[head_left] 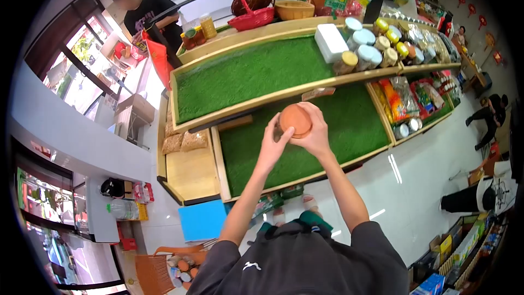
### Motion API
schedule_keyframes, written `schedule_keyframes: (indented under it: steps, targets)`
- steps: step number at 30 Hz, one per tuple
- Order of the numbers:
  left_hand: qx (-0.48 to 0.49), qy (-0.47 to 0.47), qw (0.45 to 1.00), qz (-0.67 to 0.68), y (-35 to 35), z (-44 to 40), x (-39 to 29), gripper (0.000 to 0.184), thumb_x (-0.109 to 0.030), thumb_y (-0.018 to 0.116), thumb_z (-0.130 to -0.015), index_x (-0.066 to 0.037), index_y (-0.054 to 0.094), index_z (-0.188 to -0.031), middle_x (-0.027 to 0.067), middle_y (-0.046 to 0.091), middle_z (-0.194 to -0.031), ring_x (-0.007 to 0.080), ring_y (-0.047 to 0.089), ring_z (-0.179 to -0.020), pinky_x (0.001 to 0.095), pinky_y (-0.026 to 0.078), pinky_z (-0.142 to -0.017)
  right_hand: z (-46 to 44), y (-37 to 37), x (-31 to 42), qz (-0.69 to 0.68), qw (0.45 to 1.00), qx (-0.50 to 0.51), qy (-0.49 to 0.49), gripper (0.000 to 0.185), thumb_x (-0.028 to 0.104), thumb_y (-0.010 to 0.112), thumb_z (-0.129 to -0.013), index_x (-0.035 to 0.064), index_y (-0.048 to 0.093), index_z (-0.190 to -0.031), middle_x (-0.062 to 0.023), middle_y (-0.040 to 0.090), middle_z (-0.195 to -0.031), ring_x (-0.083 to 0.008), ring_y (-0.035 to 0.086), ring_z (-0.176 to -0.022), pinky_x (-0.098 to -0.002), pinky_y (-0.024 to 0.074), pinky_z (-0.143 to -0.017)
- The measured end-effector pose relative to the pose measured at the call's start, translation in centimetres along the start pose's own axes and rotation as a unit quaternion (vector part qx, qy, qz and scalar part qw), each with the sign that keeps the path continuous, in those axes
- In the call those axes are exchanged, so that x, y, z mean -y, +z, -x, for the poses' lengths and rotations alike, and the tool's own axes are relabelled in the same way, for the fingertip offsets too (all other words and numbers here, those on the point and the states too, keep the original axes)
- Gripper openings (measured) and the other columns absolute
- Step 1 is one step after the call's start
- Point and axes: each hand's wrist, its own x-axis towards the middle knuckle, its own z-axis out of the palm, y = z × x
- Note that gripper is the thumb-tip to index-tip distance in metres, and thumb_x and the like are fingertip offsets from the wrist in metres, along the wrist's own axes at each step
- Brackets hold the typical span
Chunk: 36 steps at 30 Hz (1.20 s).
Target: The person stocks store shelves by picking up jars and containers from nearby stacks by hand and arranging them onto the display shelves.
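Observation:
Between my two hands is a jar with a round orange-brown lid (295,119), seen from above. My left hand (272,143) is wrapped round its left side, the thumb resting at the lid's near edge. Around the right side close the fingers of my right hand (315,134). The jar's body is mostly hidden beneath the lid and my hands. It is held over the lower shelf (355,131), lined with green artificial turf. Just beyond my right hand, a small label holder (318,93) sits on the upper shelf's front edge.
The upper turf shelf (234,87) carries a white box (331,42) and several lidded jars (367,57). Bagged goods (401,98) fill the right compartment. A blue panel (202,220) and a chair (153,273) holding jars stand lower left. A person (150,13) stands behind the shelves.

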Motion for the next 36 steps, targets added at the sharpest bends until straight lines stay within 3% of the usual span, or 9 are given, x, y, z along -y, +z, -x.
schedule_keyframes:
  steps: [2,4,8,14,18,23,29,35,36]
  targets:
    - [-0.025,0.008,0.997,-0.076,0.7,-4.4,0.3,0.068,-0.036,0.066,-0.088,-0.001,0.038,-0.139,0.0188,0.046,-0.132,0.0274,0.048,-0.121,0.0376,0.039,-0.102,-3.2,0.2,-3.1,-0.008,0.999,-0.001,-0.034,0.078,0.02,0.086,-0.05,0.0063,0.054,-0.12,-0.0137,0.056,-0.122,-0.0336,0.051,-0.116,-0.0424,0.0425,-0.099]
    - [-0.032,0.004,0.999,-0.009,1.9,-8.8,-0.5,0.069,-0.037,0.065,-0.089,0.001,0.037,-0.138,0.0198,0.048,-0.131,0.0265,0.048,-0.121,0.0373,0.039,-0.102,-6.8,0.8,-5.7,-0.047,0.998,-0.01,-0.032,0.078,0.02,0.086,-0.051,0.0061,0.054,-0.12,-0.0147,0.055,-0.122,-0.0348,0.051,-0.116,-0.0434,0.0422,-0.099]
    - [-0.084,-0.031,0.996,-0.013,4.1,-17.1,-0.2,0.071,-0.04,0.064,-0.089,0.005,0.036,-0.136,0.0204,0.048,-0.131,0.0252,0.048,-0.121,0.0349,0.039,-0.101,-13.1,2.0,-11.3,-0.068,0.995,-0.023,-0.071,0.077,0.02,0.086,-0.052,0.0053,0.053,-0.119,-0.0158,0.054,-0.122,-0.0356,0.051,-0.115,-0.0434,0.0413,-0.099]
    - [-0.125,-0.029,0.992,-0.01,6.9,-24.4,3.8,0.068,-0.039,0.064,-0.088,0.005,0.039,-0.133,0.0193,0.049,-0.129,0.0251,0.047,-0.122,0.0351,0.038,-0.101,-16.9,2.3,-17.5,-0.09,0.994,-0.053,-0.024,0.076,0.021,0.087,-0.051,0.0042,0.053,-0.117,-0.0164,0.055,-0.119,-0.0359,0.052,-0.111,-0.0438,0.0422,-0.096]
    - [-0.123,-0.058,0.991,0.001,8.7,-25.0,5.3,0.067,-0.039,0.065,-0.088,0.004,0.04,-0.133,0.019,0.049,-0.13,0.0259,0.046,-0.122,0.0356,0.037,-0.102,-16.7,1.5,-19.9,-0.079,0.997,-0.02,-0.014,0.074,0.021,0.086,-0.051,0.0041,0.053,-0.116,-0.016,0.055,-0.118,-0.0357,0.053,-0.109,-0.0436,0.0428,-0.094]
    - [-0.15,-0.022,0.988,0.01,10.1,-25.4,6.4,0.068,-0.036,0.064,-0.09,0.004,0.034,-0.136,0.0179,0.052,-0.124,0.0205,0.057,-0.105,0.0315,0.048,-0.087,-16.4,2.1,-22.0,-0.1,0.994,-0.038,0.013,0.074,0.02,0.085,-0.053,0.0046,0.052,-0.117,-0.0155,0.054,-0.118,-0.0349,0.052,-0.11,-0.0424,0.0418,-0.096]
    - [-0.143,-0.02,0.989,0.013,10.0,-25.3,6.2,0.067,-0.037,0.064,-0.09,0.002,0.035,-0.136,0.0172,0.049,-0.126,0.0216,0.049,-0.115,0.0336,0.041,-0.097,-16.0,2.3,-22.1,-0.122,0.992,-0.03,0.024,0.08,0.02,0.088,-0.05,0.0056,0.051,-0.12,-0.0152,0.054,-0.12,-0.0341,0.052,-0.111,-0.0426,0.0417,-0.096]
    - [-0.145,0.007,0.989,0.004,9.4,-26.0,8.0,0.066,-0.038,0.063,-0.09,0.001,0.036,-0.136,0.0178,0.047,-0.126,0.0217,0.049,-0.115,0.0336,0.041,-0.096,-16.2,2.1,-21.5,-0.105,0.994,-0.027,0.027,0.075,0.019,0.086,-0.056,0.0057,0.052,-0.121,-0.014,0.055,-0.12,-0.0294,0.055,-0.111,-0.0367,0.0455,-0.094]
    - [-0.156,0.03,0.987,-0.01,9.6,-26.0,7.9,0.06,-0.035,0.063,-0.09,0.002,0.04,-0.131,0.0167,0.049,-0.121,0.0196,0.051,-0.111,0.0339,0.043,-0.094,-16.2,2.1,-21.4,-0.077,0.997,-0.021,0.015,0.067,0.017,0.081,-0.064,0.0043,0.051,-0.122,-0.0131,0.055,-0.12,-0.0279,0.055,-0.11,-0.0354,0.0444,-0.096]
